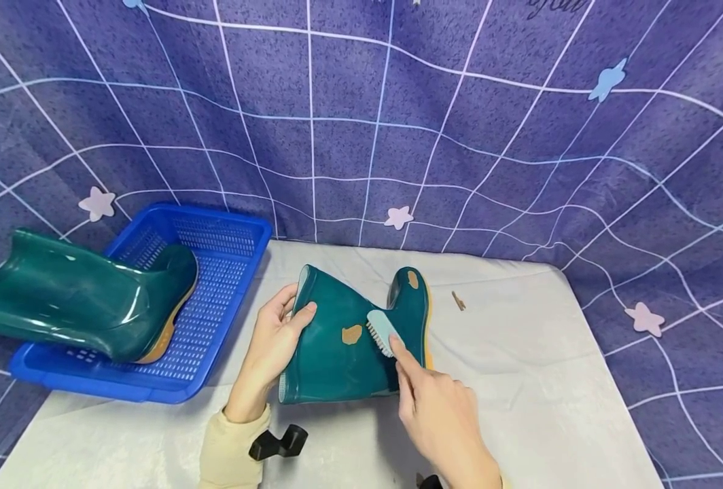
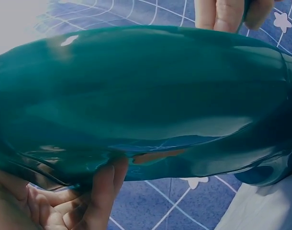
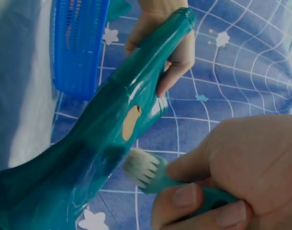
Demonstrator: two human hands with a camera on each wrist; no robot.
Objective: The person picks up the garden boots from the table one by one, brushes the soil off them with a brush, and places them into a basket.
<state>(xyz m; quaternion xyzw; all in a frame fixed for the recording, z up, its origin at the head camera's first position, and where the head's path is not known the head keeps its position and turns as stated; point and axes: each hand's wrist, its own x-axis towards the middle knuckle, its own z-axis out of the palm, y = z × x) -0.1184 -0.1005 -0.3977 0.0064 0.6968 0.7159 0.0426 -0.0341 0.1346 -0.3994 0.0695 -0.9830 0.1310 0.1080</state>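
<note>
The right hand (image 1: 441, 407) is closed tight around one small scrub brush (image 1: 386, 327), with its pointing finger stretched along the brush's light blue back. The white bristles are right up by the green rain boot (image 1: 331, 370); it is hard to tell if they touch.

The left hand (image 1: 274, 336) pinches that boot by its top edge, thumb on the outside. A cream sleeve (image 1: 233, 445) covers that arm. The boot is over the middle of the white cloth (image 1: 533, 407), with its wide opening to the left and its yellow sole to the right. Two brown dirty spots show on it, one on the leg part (image 1: 352, 334) and one by the sole (image 1: 413, 279).

A little brown scrap (image 1: 458, 301) lies on the cloth, past the sole.

On the left is one blue plastic basket (image 1: 223, 272) full of tiny holes. One more green boot (image 1: 86, 292) has its foot in there, and its leg pokes out over the left side. That makes two boots.

At the back hangs a purple curtain (image 1: 349, 156) with lines and stars.
</note>
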